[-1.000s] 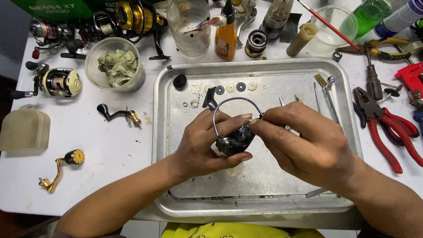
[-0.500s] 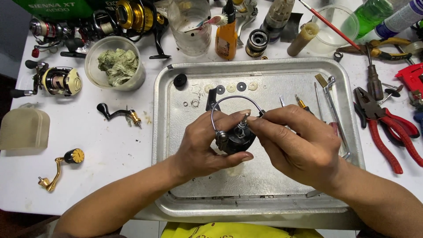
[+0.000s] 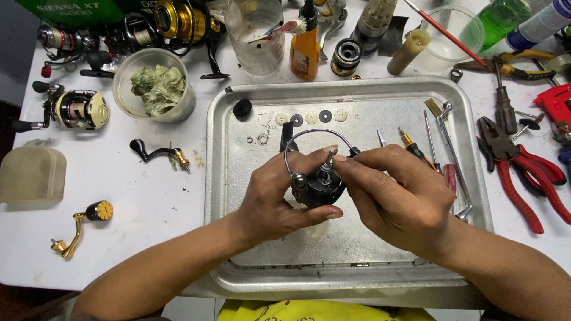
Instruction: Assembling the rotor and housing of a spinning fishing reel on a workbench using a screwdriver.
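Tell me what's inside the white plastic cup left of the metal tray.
The white cup holds a crumpled greenish rag that fills it to the rim. Whatever lies beneath the rag, and the cup's bottom, is covered and cannot be seen.

Compared with the earlier pictures, the black rotor (image 3: 318,187) is now turned in the left hand (image 3: 279,196), so that its wire bail arm (image 3: 309,135) is raised higher above the fingers and arches over them towards the far side. The fingertips of the right hand (image 3: 395,196) are moved from the side of the rotor to its top, where a small metal part (image 3: 328,159) is now pinched between thumb and forefinger, just beside the left forefinger.
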